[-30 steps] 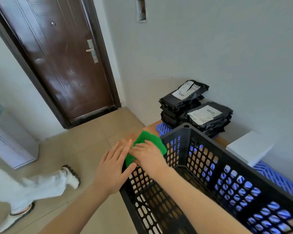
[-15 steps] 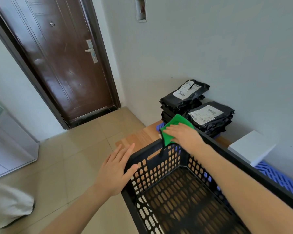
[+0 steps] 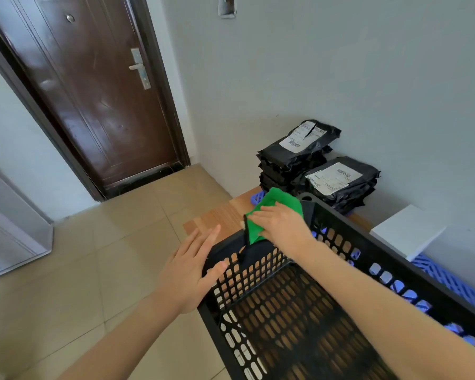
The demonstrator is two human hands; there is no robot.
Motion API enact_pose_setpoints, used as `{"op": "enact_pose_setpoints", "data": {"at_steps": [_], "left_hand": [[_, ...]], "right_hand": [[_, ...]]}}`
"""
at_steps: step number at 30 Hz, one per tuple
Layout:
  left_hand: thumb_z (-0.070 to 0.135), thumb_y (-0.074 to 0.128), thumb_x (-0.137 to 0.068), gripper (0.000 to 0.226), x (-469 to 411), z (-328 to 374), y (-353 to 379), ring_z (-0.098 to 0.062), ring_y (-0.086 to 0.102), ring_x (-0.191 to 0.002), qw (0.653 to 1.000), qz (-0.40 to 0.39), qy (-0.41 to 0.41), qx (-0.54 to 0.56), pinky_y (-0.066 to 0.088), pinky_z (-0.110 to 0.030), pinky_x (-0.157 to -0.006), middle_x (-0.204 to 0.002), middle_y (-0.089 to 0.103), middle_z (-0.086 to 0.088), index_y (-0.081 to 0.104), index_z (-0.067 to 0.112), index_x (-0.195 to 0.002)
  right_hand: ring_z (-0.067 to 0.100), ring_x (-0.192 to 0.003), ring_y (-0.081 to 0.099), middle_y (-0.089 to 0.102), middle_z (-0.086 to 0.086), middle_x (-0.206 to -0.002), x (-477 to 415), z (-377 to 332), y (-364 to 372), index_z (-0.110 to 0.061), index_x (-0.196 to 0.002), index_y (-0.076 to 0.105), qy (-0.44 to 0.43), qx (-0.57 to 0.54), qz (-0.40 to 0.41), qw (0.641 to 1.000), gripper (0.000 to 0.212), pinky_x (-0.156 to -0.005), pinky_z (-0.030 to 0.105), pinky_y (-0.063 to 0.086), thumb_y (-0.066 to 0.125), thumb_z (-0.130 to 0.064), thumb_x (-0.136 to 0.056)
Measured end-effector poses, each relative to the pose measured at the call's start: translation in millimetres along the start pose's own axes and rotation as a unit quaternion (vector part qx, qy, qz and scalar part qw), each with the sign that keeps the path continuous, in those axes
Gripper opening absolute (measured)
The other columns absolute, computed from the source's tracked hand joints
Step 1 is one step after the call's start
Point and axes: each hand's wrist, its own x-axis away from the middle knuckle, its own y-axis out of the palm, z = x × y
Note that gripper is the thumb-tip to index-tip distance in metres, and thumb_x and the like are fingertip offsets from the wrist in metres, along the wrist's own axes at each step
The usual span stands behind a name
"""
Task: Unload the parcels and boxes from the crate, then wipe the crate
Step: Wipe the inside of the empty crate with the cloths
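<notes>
Slid right hand (image 3: 283, 229), gripping cloth (image 3: 274, 204), back toward 9 o'clock along far rim of crate (image 3: 381, 253). Bracing near corner with flat, open left hand (image 3: 187, 275). Emptied already, parcels (image 3: 294, 157) stacked at 1 o'clock; wiping underway.

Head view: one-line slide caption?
Right hand holds a green cloth on the far rim of the empty black crate, left hand flat against its corner, parcels stacked behind.

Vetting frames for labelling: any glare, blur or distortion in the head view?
Head view: glare patches on the brown door; wide-angle lens bows the door frame; right hand and green cloth at the crate rim slightly soft; parcel label print unreadable.
</notes>
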Motion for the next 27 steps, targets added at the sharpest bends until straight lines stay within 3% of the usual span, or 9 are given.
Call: {"op": "enact_pose_setpoints", "data": {"at_steps": [4, 9, 11, 13, 16, 18, 22, 27], "left_hand": [[0.076, 0.003, -0.084, 0.073, 1, 0, 0, -0.002, -0.009, -0.148, 1.000, 0.000, 0.004, -0.006, 0.015, -0.039, -0.122, -0.161, 0.001, 0.022, -0.012, 0.048, -0.150], [0.077, 0.003, -0.084, 0.068, 1, 1, -2, -0.002, -0.011, -0.148, 1.000, -0.013, 0.009, -0.004, 0.015, -0.038, -0.121, -0.162, 0.002, 0.021, -0.013, 0.053, -0.147], [0.077, 0.002, -0.084, 0.071, 1, 2, -3, -0.002, -0.011, -0.148, 1.000, -0.024, 0.009, -0.007, 0.014, -0.038, -0.120, -0.162, 0.004, 0.020, -0.012, 0.051, -0.148], [0.079, -0.003, -0.081, 0.076, 0, 3, -3, -0.003, -0.012, -0.148, 0.999, -0.037, 0.006, -0.019, 0.014, -0.038, -0.120, -0.161, 0.004, 0.022, -0.009, 0.049, -0.150], [0.084, -0.013, -0.074, 0.087, -2, 2, -2, -0.005, -0.009, -0.149, 0.999, -0.041, 0.005, -0.028, 0.015, -0.039, -0.122, -0.161, 0.005, 0.022, -0.003, 0.047, -0.151], [0.085, -0.016, -0.070, 0.093, -2, 1, -2, -0.007, -0.007, -0.149, 0.999, -0.048, 0.004, -0.021, 0.015, -0.039, -0.121, -0.161, 0.008, 0.022, 0.000, 0.045, -0.152], [0.087, -0.011, -0.068, 0.096, -1, 0, -3, -0.011, -0.002, -0.150, 0.998, -0.059, 0.003, 0.019, 0.016, -0.039, -0.121, -0.160, 0.013, 0.020, 0.003, 0.044, -0.153], [0.064, 0.024, -0.095, 0.067, -5, -1, -4, -0.013, 0.002, -0.150, 0.996, -0.076, 0.016, 0.044, 0.017, -0.037, -0.122, -0.159, 0.019, 0.017, 0.005, 0.038, -0.154]], "right_hand": [[0.020, -0.112, 0.063, 0.068, -0.004, -0.118, 5, -46, 20, -0.021, -0.117, 0.067, -0.015, -0.039, 0.045, 0.998, 0.057, -0.103, 0.044, 0.040, 0.085, -0.022, -0.063], [0.019, -0.119, 0.058, 0.063, -0.003, -0.126, 9, -38, 32, -0.021, -0.126, 0.061, -0.045, -0.015, 0.064, 0.997, 0.054, -0.104, 0.043, 0.042, 0.078, -0.021, -0.075], [0.019, -0.122, 0.057, 0.061, 0.000, -0.130, 11, -16, 29, -0.021, -0.129, 0.059, -0.019, 0.016, 0.061, 0.998, 0.057, -0.104, 0.042, 0.041, 0.078, -0.020, -0.075], [0.019, -0.128, 0.051, 0.055, 0.001, -0.138, 16, 3, 21, -0.020, -0.134, 0.054, 0.037, 0.046, 0.049, 0.997, 0.064, -0.108, 0.041, 0.035, 0.078, -0.016, -0.075], [0.016, -0.145, 0.022, 0.023, 0.000, -0.157, 23, 30, 8, -0.022, -0.150, 0.025, 0.119, 0.083, 0.016, 0.989, 0.070, -0.118, 0.036, 0.009, 0.054, -0.005, -0.088], [0.014, -0.147, 0.011, 0.013, -0.001, -0.160, 23, 44, -1, -0.023, -0.153, 0.014, 0.171, 0.112, -0.008, 0.979, 0.070, -0.120, 0.037, 0.005, 0.048, -0.009, -0.092], [0.017, -0.147, 0.012, 0.017, 0.001, -0.159, 31, 53, -11, -0.021, -0.153, 0.018, 0.264, 0.112, -0.016, 0.958, 0.061, -0.120, 0.036, 0.009, 0.042, -0.012, -0.098], [0.023, -0.139, 0.036, 0.042, 0.006, -0.148, 69, 48, -12, -0.016, -0.144, 0.041, 0.319, 0.143, 0.015, 0.937, 0.063, -0.114, 0.041, 0.026, 0.061, -0.004, -0.085]]}}
